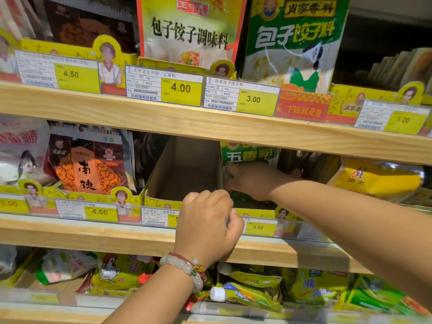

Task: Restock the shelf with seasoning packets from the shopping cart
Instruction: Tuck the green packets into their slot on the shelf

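Head view shows my right hand (251,181) curled around green five-spice seasoning packets (247,154) inside their yellow cardboard tray (257,212) on the middle wooden shelf (93,237), left hand (207,224) curled, seemingly empty, at the shelf's edge; next, seat them upright.

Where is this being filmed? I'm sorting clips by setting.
Most likely a grocery shop aisle. Wooden shelves carry yellow price tags along their edges, and rows of seasoning packets stand in cardboard display boxes. The right hand reaches in among the packets.

Cardboard box (187,169) left of packet (247,155)
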